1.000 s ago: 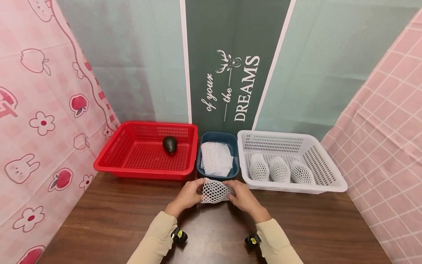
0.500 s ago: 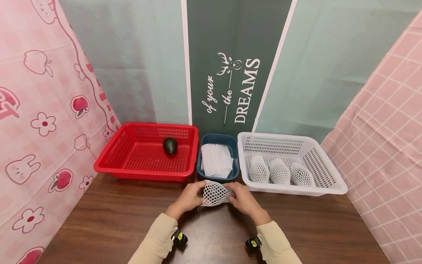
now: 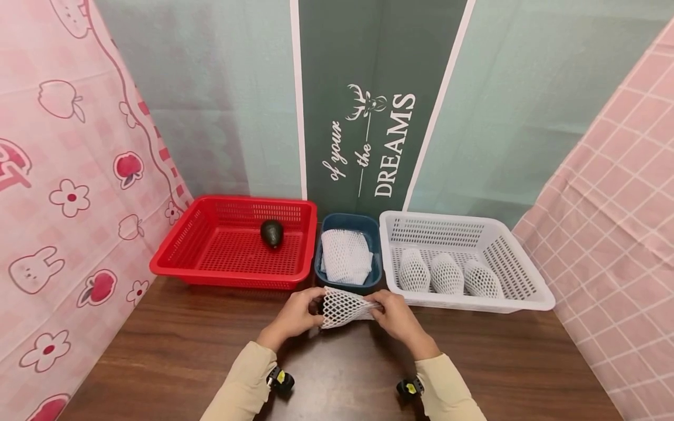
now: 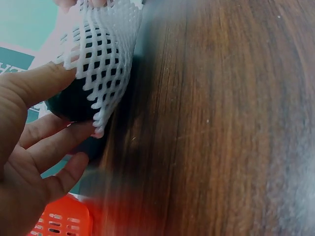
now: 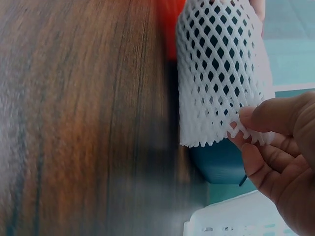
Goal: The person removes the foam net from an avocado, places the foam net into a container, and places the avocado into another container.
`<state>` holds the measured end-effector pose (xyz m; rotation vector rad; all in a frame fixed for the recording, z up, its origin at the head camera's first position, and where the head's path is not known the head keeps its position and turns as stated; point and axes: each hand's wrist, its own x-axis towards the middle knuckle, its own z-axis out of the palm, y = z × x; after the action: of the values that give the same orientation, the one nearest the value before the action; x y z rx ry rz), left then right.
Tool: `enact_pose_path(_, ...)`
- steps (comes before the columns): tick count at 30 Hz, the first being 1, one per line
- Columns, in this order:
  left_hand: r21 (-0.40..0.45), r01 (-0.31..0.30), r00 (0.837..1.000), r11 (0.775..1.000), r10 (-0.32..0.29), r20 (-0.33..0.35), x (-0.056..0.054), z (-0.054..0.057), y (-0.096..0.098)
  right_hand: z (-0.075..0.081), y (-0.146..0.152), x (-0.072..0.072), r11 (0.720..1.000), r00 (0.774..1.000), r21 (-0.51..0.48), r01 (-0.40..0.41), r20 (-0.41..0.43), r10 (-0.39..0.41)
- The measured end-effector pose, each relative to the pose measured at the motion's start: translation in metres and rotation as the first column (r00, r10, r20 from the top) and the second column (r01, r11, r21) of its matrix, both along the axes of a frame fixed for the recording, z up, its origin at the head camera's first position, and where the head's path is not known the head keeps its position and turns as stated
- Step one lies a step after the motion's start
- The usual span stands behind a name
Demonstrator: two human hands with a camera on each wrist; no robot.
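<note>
Netting of white, diamond-meshed foam (image 3: pixel 344 308) sleeved a dark, rounded fruit (image 4: pixel 74 102) over the brown, wood-grained table (image 3: pixel 337 374), just before the blue plastic tub (image 3: pixel 372 233). The left wrist view bared the fruit's end, largely hidden in the head view and gripped by the left hand (image 3: pixel 297 314); the right wrist view showed the netting's jagged, zigzag hem (image 5: pixel 204 143), pinched by the right hand (image 3: pixel 395 314).

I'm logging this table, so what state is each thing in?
Held fruit: partly sleeved, one end bare
Net sleeve: partly over that fruit
Left hand: gripping fruit and sleeve edge
Right hand: pinching the sleeve's other end
Red basket: holding one unwrapped fruit
Blue bin: holding white nets
White basket: holding three netted items
</note>
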<state>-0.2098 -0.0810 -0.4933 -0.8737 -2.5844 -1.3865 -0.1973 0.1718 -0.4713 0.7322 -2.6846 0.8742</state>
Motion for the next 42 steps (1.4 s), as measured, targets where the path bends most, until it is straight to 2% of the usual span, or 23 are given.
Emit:
enact_pose_path(9,0.002,0.01,0.999,1.0,-0.01,0.045,0.0016,0.0008,-0.0057,0.001,0.0022,0.002,1.0,1.0,0.001,0.003,0.023,-0.003)
enact_pose_path(18,0.006,0.009,0.996,1.0,-0.009,0.092,0.0017,0.0009,-0.0066,-0.0032,0.0024,0.0025,1.0,1.0,-0.011,0.026,0.009,-0.026)
enact_pose_path(27,-0.021,0.009,0.997,1.0,-0.007,0.079,0.0026,0.0031,-0.0066,-0.0045,0.0041,0.0048,1.0,1.0,-0.017,-0.005,0.013,0.005)
enact_pose_path(33,-0.025,-0.024,0.997,0.999,0.026,0.071,0.0022,0.0059,-0.006,-0.0052,0.0039,0.0025,1.0,0.999,0.004,-0.03,-0.021,0.031)
enact_pose_path(37,-0.014,-0.032,0.996,0.999,0.033,0.079,0.0027,0.0069,-0.004,-0.0035,0.0019,0.0011,0.999,0.999,0.018,-0.042,-0.011,0.042)
enact_pose_path(42,-0.023,-0.02,0.999,1.0,0.021,0.043,0.0018,0.0053,-0.001,-0.0045,-0.0021,-0.0003,0.999,0.999,0.028,-0.044,-0.013,0.045)
